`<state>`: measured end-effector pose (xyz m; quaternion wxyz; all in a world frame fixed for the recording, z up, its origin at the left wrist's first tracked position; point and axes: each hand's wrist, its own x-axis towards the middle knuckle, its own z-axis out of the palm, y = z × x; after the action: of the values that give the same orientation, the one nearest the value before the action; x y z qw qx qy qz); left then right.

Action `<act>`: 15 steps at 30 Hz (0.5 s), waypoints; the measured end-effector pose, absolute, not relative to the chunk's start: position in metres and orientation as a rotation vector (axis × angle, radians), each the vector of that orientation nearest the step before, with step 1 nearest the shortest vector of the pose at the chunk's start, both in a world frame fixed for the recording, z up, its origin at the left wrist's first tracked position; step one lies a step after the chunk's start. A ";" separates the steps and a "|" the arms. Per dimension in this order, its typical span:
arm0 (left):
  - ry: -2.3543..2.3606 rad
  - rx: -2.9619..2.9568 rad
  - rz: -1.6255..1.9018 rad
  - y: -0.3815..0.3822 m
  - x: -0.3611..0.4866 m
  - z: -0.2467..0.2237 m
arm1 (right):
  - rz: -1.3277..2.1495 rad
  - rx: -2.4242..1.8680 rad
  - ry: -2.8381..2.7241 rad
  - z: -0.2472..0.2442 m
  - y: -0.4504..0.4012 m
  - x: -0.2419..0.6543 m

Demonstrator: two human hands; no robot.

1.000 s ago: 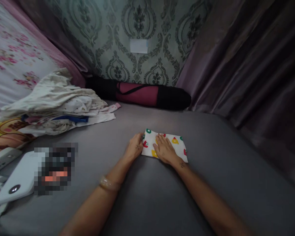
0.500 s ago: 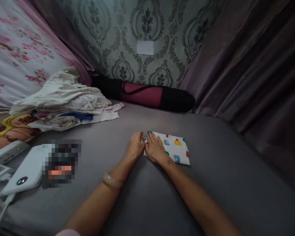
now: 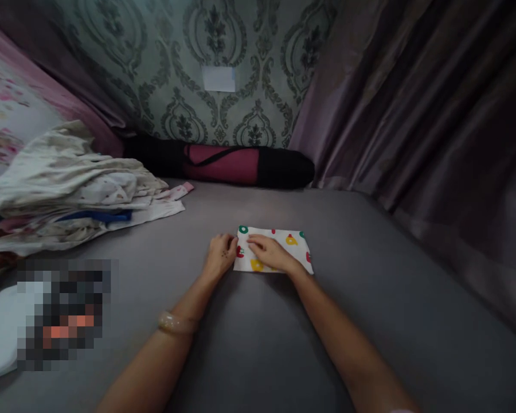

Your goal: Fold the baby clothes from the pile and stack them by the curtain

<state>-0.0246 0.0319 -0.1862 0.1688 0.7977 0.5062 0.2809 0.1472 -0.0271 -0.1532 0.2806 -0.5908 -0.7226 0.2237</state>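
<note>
A folded white cloth (image 3: 300,252) with red, yellow and green printed figures lies flat on the grey sheet as a neat rectangle. My right hand (image 3: 267,250) is over its middle, palm down, with the fingers loosely bent toward the left and the thumb a little apart. At the cloth's left edge is my left hand (image 3: 221,253), fingers slightly curled and close to the edge; whether they touch it is hard to see. Neither hand grips the cloth. A pale bangle (image 3: 176,323) circles my left forearm.
Crumpled clothes (image 3: 77,178) are heaped at the left. Below them lie a white power bank (image 3: 8,321) and a blurred-out dark object (image 3: 73,315). A long black and maroon bag (image 3: 223,163) rests along the patterned wall (image 3: 258,51). Curtains (image 3: 370,103) hang at the right.
My right hand has lifted from flat on the cloth's left part and shifted toward its middle, fingers bending. The cloth's left end is now uncovered. The view has turned right.
</note>
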 end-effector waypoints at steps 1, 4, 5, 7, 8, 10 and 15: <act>1.453 2.279 0.777 0.032 -0.024 -0.186 | 0.615 -1.586 -1.817 -0.152 -0.027 0.159; 1.543 2.268 0.721 0.030 -0.020 -0.185 | 0.531 -1.800 -1.367 -0.148 -0.027 0.199; 1.583 2.254 0.706 0.030 -0.018 -0.184 | 0.476 -1.907 -1.211 -0.148 -0.027 0.213; 1.655 2.220 0.673 0.031 -0.016 -0.183 | 0.426 -2.026 -1.062 -0.150 -0.028 0.241; 1.679 2.208 0.648 0.032 -0.015 -0.183 | 0.417 -2.073 -1.025 -0.151 -0.030 0.254; 1.713 2.178 0.580 0.036 -0.013 -0.180 | 0.418 -2.158 -0.986 -0.156 -0.035 0.275; 1.706 2.090 0.339 0.053 -0.006 -0.168 | 0.492 -2.309 -0.960 -0.165 -0.049 0.297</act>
<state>-0.0057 0.0528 -0.1682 0.2096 0.7516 0.6135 0.1218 0.2969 -0.0492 -0.1652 0.2923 -0.8664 -0.3603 0.1848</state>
